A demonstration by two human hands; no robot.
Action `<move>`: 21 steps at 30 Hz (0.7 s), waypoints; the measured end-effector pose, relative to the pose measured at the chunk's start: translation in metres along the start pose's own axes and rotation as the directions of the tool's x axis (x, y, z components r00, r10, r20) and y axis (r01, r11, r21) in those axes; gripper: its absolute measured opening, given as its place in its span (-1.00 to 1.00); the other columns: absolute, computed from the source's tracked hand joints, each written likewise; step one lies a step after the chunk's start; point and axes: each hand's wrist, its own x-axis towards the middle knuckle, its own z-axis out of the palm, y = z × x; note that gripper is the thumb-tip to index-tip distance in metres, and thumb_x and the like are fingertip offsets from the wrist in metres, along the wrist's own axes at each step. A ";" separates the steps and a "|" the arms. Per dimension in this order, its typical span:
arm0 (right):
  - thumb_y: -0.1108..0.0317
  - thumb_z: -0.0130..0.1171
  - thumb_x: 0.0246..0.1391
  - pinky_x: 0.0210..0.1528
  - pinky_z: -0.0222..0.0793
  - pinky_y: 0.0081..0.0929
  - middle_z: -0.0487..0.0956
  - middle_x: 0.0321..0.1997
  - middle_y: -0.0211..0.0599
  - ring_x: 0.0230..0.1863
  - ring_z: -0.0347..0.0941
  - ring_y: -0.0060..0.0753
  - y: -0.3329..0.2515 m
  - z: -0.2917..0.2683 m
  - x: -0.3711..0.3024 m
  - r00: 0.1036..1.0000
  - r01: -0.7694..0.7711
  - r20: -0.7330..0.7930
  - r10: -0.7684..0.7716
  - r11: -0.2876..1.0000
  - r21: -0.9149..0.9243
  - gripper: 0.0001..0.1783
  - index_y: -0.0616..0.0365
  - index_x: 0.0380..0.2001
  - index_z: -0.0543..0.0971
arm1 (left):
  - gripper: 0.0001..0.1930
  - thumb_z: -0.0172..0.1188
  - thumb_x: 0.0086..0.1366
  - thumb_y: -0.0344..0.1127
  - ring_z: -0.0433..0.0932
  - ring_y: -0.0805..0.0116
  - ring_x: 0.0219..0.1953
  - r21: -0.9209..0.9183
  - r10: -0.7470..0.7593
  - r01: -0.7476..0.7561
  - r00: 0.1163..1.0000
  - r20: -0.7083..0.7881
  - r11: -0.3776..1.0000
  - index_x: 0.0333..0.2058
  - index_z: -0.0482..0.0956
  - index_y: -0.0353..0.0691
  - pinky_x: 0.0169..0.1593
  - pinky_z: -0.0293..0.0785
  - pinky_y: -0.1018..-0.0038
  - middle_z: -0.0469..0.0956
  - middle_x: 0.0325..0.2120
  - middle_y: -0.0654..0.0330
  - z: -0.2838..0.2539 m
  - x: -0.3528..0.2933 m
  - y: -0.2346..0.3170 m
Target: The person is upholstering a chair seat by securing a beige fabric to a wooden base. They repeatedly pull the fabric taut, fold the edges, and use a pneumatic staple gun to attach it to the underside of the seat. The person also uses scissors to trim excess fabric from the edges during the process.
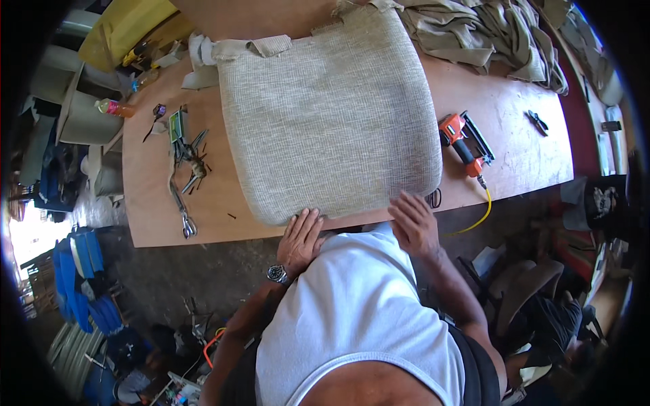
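Note:
A seat cushion or padded panel covered in beige woven fabric lies on the wooden table, its front edge toward me. My left hand, with a watch on the wrist, rests on the cushion's front edge, fingers stretched out. Near the front right corner, my right hand has its fingers extended against the fabric edge; neither hand grips anything. Along the cushion's far edge the fabric is loose and frayed. Close to its right side lies an orange and black air stapler with a yellow hose.
Pliers lie at the table's right. On the left are scissors, a green and silver hand tool, scattered small tools and a bottle. Crumpled beige fabric covers the far right. Someone in dark clothing is at lower right.

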 end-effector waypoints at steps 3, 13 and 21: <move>0.21 0.29 0.17 0.48 0.07 0.15 0.43 0.42 -0.14 0.49 0.25 0.02 -0.037 0.021 -0.034 0.988 -0.119 0.096 0.124 0.992 -0.051 -0.51 0.00 0.18 0.57 | -0.35 0.21 0.36 -0.10 0.08 0.03 0.52 0.006 0.077 -0.077 0.996 0.050 0.997 0.35 0.33 -0.23 0.50 0.04 0.00 0.18 0.46 0.06 0.000 -0.012 -0.021; 0.05 0.17 0.25 0.54 -0.30 0.36 0.18 0.58 -0.21 0.60 0.01 -0.01 -0.031 0.050 -0.002 0.933 -0.092 0.299 0.201 0.936 -0.340 -0.35 -0.14 0.39 0.38 | -0.21 0.18 0.36 0.00 -0.03 0.09 0.56 -0.034 0.073 -0.068 0.986 0.153 0.997 0.44 0.16 -0.21 0.54 -0.11 0.05 0.02 0.53 0.10 0.017 0.021 -0.019; -0.02 0.25 0.18 0.60 -0.31 0.17 0.19 0.58 -0.38 0.61 0.01 -0.26 0.003 0.050 0.076 0.943 -0.033 0.310 0.122 0.960 -0.277 -0.20 -0.02 0.43 0.31 | -0.20 0.07 0.41 0.11 -0.08 0.15 0.57 0.039 -0.077 0.076 0.997 0.031 0.996 0.46 0.13 -0.25 0.56 -0.21 0.10 0.01 0.53 0.14 -0.010 0.105 -0.017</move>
